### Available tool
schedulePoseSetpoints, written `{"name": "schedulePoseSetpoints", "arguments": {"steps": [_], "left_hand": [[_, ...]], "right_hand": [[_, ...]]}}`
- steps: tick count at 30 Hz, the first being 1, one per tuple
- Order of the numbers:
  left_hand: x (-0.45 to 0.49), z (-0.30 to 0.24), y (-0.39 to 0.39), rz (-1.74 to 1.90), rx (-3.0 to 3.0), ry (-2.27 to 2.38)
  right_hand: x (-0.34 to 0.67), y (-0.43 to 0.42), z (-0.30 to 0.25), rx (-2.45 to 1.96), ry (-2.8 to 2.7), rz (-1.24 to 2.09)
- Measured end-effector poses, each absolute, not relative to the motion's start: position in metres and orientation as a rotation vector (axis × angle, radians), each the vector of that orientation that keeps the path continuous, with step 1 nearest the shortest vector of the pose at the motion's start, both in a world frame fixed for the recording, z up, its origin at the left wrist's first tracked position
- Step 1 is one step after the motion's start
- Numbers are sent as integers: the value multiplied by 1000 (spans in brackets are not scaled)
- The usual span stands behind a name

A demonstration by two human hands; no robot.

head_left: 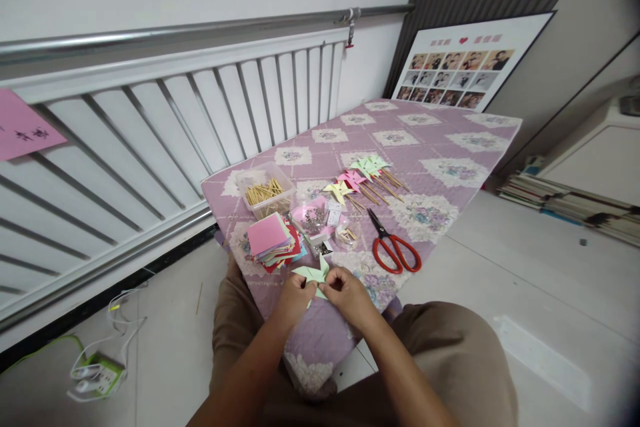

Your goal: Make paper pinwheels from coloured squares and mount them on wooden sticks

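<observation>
A pale green paper pinwheel (313, 273) is held between both hands just above the near corner of the table. My left hand (294, 295) pinches its lower left part. On the right side, my right hand (346, 290) grips it with thumb and fingers together. Just beyond lie a stack of coloured paper squares (270, 235), a small open box with dark bits (323, 248) and a clear round tub of small wooden pieces (346, 236). Whatever the fingertips cover at the pinwheel's middle is hidden.
Red-handled scissors (395, 250) lie to the right. Finished pinwheels on sticks, yellow (340, 191), pink (353, 179) and green (370, 165), lie farther back. A plastic box of wooden sticks (267, 195) stands at the left, near the radiator (225, 107). A power strip (103, 377) lies on the floor.
</observation>
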State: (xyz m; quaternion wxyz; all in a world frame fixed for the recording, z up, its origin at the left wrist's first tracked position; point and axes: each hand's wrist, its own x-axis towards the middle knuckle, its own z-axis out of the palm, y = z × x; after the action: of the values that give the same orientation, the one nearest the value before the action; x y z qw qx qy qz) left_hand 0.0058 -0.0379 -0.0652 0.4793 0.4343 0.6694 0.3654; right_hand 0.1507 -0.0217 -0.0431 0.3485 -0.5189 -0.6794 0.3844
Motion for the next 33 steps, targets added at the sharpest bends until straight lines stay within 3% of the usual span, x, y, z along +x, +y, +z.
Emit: {"name": "schedulePoseSetpoints", "arguments": {"steps": [4,16,33], "left_hand": [[6,-62,-39,889,1039,1622],[4,-65,-40,899,1062,1588],[12,-55,-42,894,1103,1652]], "right_hand": [[148,-22,-46,-1406,-1628,1041],[148,-18,-43,-1154,-1327,1670],[152,-18,-44,-1194,-1264,1726]]}}
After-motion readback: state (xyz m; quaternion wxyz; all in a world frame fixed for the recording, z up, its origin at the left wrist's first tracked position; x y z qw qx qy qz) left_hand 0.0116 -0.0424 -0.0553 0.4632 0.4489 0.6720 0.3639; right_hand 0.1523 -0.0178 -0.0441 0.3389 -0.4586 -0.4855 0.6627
